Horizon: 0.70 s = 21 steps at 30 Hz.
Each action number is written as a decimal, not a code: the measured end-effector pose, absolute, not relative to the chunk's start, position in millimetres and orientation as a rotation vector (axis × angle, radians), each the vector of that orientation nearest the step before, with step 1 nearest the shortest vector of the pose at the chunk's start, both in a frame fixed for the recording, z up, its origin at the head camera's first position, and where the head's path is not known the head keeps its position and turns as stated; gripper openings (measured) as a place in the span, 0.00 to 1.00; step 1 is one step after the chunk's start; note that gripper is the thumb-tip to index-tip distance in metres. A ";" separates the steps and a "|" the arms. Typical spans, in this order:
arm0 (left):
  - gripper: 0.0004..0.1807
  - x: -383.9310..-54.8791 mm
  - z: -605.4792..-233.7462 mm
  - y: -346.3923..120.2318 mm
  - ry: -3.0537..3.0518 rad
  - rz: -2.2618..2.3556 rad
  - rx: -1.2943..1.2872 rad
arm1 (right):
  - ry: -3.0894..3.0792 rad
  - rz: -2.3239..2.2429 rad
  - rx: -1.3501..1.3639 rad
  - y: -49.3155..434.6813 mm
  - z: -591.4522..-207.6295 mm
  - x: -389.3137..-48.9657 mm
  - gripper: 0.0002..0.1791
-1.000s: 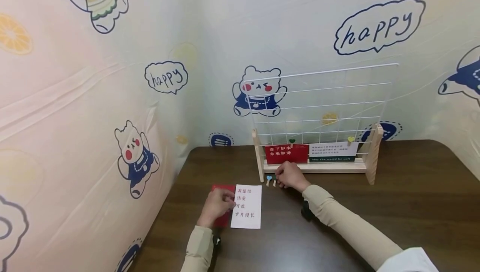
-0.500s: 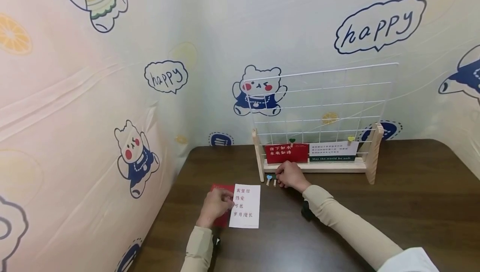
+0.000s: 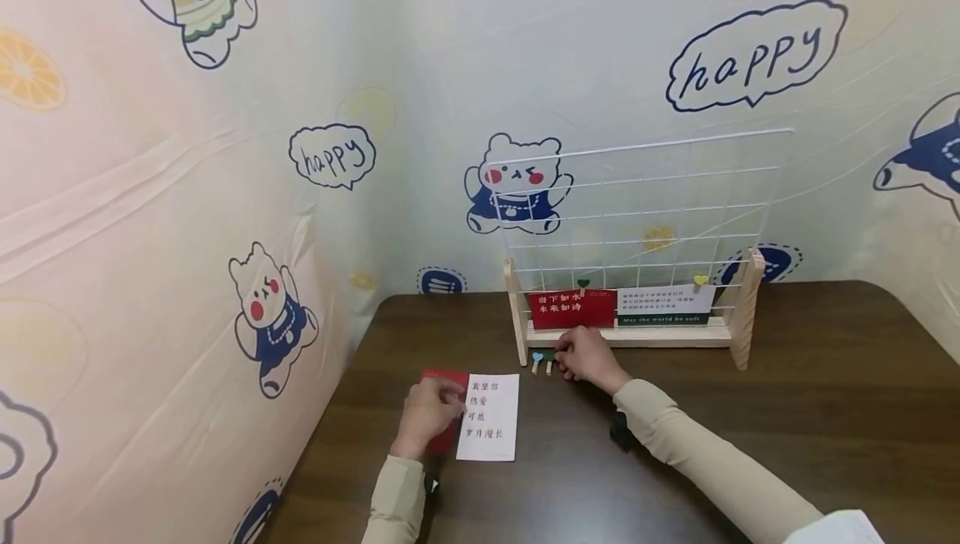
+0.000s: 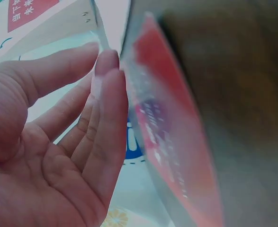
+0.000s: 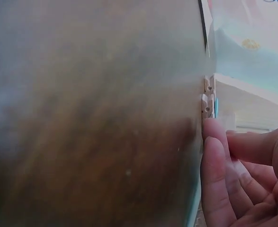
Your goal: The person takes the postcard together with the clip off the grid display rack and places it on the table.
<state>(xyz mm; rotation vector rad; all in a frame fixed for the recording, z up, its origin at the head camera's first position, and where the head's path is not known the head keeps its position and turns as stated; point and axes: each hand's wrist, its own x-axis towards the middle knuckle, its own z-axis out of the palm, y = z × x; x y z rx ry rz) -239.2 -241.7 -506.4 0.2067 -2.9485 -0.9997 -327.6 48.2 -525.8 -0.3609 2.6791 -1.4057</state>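
Observation:
In the head view my left hand [image 3: 429, 415] reaches over a red card [image 3: 444, 437], partly hidden beneath it. Its thumb and fingertips pinch the left edge of a white card [image 3: 491, 419] with red lettering; the left wrist view shows that white card [image 4: 112, 21] just beyond the tips. Beside the wooden stand, my right hand [image 3: 588, 356] has its loosely bent fingertips at a small clothespin with a green heart [image 3: 550, 356]. A blue-heart clothespin [image 3: 537, 358] lies to its left. The right wrist view shows both clothespins [image 5: 207, 108] past the fingertips, nothing visible between thumb and fingers.
A white wire grid [image 3: 637, 215] stands upright in a wooden base [image 3: 637, 336] at the back. Clipped low on it are a red card [image 3: 573, 311] and a white-and-green card [image 3: 663, 304]. A brown tabletop [image 3: 600, 477] lies under everything, with printed cloth behind.
The white card has shifted slightly left together with my left fingertips. My right hand has moved a little to the right, showing more of the green-heart clothespin.

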 end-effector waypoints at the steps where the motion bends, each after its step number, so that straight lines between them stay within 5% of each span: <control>1: 0.13 -239.7 -505.5 -240.4 -2.939 -0.996 0.215 | 2.684 -1.408 -0.363 48.9 -525.7 -326.0 0.08; 21: 0.10 -254.8 -478.4 -191.0 -2.590 -1.075 0.019 | 2.844 -1.415 -0.403 66.5 -511.5 -314.8 0.13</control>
